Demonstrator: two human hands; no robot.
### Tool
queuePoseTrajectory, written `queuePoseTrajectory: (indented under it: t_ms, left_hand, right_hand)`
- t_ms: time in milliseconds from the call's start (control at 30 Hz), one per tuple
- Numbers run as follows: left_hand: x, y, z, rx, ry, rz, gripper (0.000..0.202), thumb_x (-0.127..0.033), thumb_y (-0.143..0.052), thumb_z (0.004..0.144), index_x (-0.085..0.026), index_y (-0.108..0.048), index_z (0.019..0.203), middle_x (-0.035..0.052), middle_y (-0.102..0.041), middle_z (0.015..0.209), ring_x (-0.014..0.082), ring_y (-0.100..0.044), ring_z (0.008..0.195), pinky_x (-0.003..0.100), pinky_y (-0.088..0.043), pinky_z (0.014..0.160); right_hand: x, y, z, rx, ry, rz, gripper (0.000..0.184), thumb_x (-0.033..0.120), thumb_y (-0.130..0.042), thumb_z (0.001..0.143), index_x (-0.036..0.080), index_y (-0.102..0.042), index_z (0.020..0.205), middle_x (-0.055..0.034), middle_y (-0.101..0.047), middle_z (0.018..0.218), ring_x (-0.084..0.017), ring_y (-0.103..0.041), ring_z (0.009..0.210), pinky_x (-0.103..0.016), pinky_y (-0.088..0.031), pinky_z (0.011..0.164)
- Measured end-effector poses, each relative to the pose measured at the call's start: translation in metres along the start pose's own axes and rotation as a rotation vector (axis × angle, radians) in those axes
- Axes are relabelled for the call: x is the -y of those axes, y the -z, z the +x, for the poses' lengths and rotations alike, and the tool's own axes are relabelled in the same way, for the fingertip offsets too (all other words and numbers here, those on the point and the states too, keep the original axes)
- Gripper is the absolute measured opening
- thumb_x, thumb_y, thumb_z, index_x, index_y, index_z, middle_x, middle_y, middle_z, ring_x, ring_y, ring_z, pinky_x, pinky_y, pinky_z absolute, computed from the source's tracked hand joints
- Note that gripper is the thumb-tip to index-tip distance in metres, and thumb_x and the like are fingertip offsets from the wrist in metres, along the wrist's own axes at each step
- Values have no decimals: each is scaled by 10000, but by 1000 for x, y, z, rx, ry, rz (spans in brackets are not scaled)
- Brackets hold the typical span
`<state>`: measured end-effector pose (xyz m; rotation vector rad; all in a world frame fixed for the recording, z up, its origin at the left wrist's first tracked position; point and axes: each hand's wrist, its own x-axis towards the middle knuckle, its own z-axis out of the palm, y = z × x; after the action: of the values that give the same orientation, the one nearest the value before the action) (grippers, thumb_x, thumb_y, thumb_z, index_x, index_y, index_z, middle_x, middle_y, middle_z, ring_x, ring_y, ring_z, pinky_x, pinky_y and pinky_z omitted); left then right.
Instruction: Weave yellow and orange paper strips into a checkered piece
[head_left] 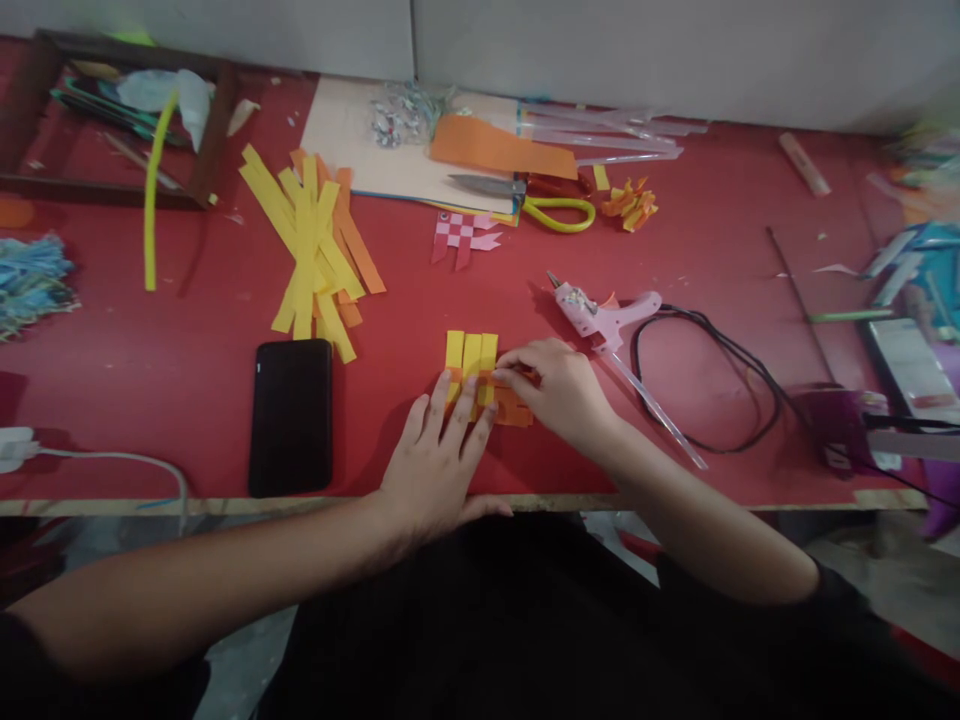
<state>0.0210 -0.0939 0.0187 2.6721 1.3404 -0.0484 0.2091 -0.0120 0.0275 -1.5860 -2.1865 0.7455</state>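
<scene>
Yellow paper strips [471, 352] stand side by side on the red table, crossed by orange paper strips [514, 410] in a small weave. My left hand [435, 455] lies flat over the weave's lower left, its fingers stretched out and pressing on the strips. At the right edge of the weave, my right hand [562, 390] pinches the end of an orange strip between thumb and fingers. Part of that strip is hidden behind the fingers. A finished-looking pink and red woven paper fish [461, 232] lies above the weave.
Loose yellow strips [306, 240] and a black phone [291, 418] lie left. Scissors [555, 210] rest at the back by an orange sheet [499, 147]. A pink glue gun [600, 318] with a coiled black cable [750, 365] sits right. A wooden tray [217, 130] stands back left.
</scene>
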Motion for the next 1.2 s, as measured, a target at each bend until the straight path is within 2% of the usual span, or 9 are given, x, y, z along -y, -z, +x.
queuePoseTrajectory:
  t_ms: [167,333,467,700,767,933,1133,1200]
  left_hand:
    - [0,2,0,13,3,-19,1002,-830,-381,807,-125,-320,1517,236,-188,1586,463,-156,1450,562,-243,1105]
    - [2,0,-1,7,26,-58,1012,-810,-493,772,-168,-293,1527,283,-154,1577,436,-146,1464,555,-210,1125]
    - [3,0,-1,1,21,-74,1023,-832,-473,759,-171,-305,1522,275,-176,1575,417,-157,1468,541,-170,1151]
    - [3,3,-1,-10,24,-64,1003,-809,-505,766,-170,-319,1517,280,-189,1571,431,-172,1459,550,-197,1138]
    - [3,1,-2,-25,22,-52,993,-806,-500,773,-165,-330,1513,253,-229,1568,425,-187,1454,545,-195,1141]
    - [4,-6,-7,-155,-56,2,840,-739,-390,884,-108,-469,1432,176,-516,1384,350,-420,1299,512,-170,1170]
    - [4,-7,-8,-159,-79,44,847,-733,-350,900,-105,-419,1465,169,-543,1342,349,-448,1255,530,-211,1155]
    - [4,-6,-8,-172,-88,63,863,-734,-330,904,-64,-456,1433,186,-552,1333,351,-460,1244,523,-235,1149]
  right_hand:
    - [-3,0,-1,8,73,-7,118,244,-607,899,204,-705,846,-40,-708,822,-185,-601,783,-333,-432,774]
    - [-7,-1,-2,-11,123,-21,134,259,-594,918,210,-703,857,-37,-711,844,-185,-600,792,-343,-428,795]
    - [-11,-3,-2,-22,172,-33,126,251,-592,923,192,-695,880,-41,-698,847,-184,-591,796,-345,-430,800]
    - [-9,-8,-1,-87,275,-71,142,215,-540,934,198,-677,967,-75,-644,953,-216,-557,904,-382,-427,866]
    - [-5,-9,1,-70,291,-48,174,225,-512,948,209,-684,968,-74,-647,965,-218,-549,908,-389,-430,868]
    - [5,-12,14,20,315,0,246,214,-471,957,201,-714,927,-74,-658,953,-210,-536,892,-383,-428,874]
    - [13,-12,28,110,235,-31,149,238,-562,911,201,-705,892,-65,-628,945,-210,-514,900,-393,-389,902]
    - [17,-13,29,123,205,-58,125,248,-586,900,193,-695,878,-65,-624,950,-209,-506,900,-389,-376,901]
